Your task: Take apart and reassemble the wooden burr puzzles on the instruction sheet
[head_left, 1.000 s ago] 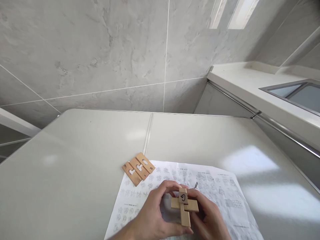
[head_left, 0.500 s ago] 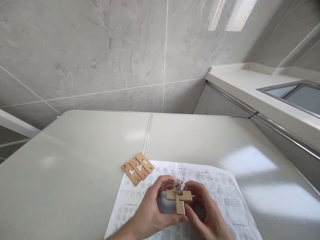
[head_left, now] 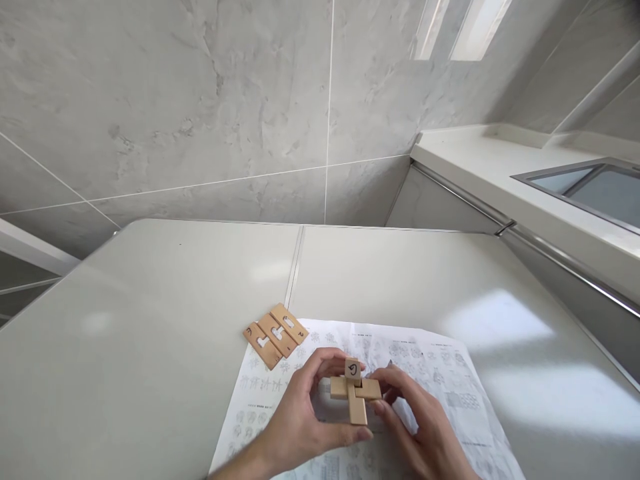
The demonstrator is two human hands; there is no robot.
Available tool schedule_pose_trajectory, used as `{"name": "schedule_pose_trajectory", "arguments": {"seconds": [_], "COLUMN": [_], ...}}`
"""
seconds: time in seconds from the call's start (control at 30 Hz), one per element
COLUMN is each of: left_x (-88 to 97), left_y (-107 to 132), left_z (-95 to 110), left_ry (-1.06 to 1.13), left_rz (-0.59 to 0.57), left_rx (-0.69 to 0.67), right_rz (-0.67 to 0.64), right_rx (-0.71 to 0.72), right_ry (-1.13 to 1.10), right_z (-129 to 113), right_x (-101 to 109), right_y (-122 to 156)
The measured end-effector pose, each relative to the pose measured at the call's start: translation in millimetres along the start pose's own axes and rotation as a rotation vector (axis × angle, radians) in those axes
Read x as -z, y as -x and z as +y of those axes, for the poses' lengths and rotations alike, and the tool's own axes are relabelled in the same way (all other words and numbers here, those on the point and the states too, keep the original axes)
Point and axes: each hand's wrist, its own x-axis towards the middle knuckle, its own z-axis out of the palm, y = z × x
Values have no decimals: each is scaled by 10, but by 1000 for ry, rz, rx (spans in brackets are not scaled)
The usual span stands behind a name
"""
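A wooden interlocking puzzle (head_left: 356, 408) of crossed light bars is held above the printed sheet (head_left: 480, 430). One bar end, marked with a black handwritten character, stands up at its far side. My left hand (head_left: 300, 413) curves round the puzzle from the left, fingers behind it and thumb at the near bar's end. From the right, my right hand (head_left: 427, 417) has thumb and forefinger closed at the end of the right-hand bar. The left fingertips are partly hidden behind the puzzle. Some small diagrams on the sheet are covered by my hands.
Flat wooden plates (head_left: 281, 341) with cut-out slots and handwritten marks lie at the sheet's upper left corner. Under everything is a glossy white table (head_left: 150, 300) with a seam. A white counter (head_left: 475, 157) with a sink (head_left: 600, 190) runs along the right; a grey wall stands behind.
The puzzle has tipped slightly and shifted a little left. My right hand's fingers have moved slightly, with the thumb now nearer the right bar's end. The wooden plates stay where they were.
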Motion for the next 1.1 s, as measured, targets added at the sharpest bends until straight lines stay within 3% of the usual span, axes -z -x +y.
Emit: {"name": "schedule_pose_trajectory", "arguments": {"seconds": [0.13, 0.3, 0.73, 1.1], "left_x": [0, 9, 14, 33], "left_y": [3, -37, -55, -40], "left_z": [-14, -31, -20, -40], "left_ry": [-34, 91, 125, -33], "left_rz": [1, 32, 111, 90], "left_rx": [-37, -91, -104, -98], "right_rz": [-4, -100, -60, -30], "right_rx": [114, 155, 148, 123], "right_ry": [118, 179, 302, 310], "right_z": [-24, 4, 58, 61], "right_x": [49, 30, -9, -18], "right_y": [-47, -45, -54, -34]}}
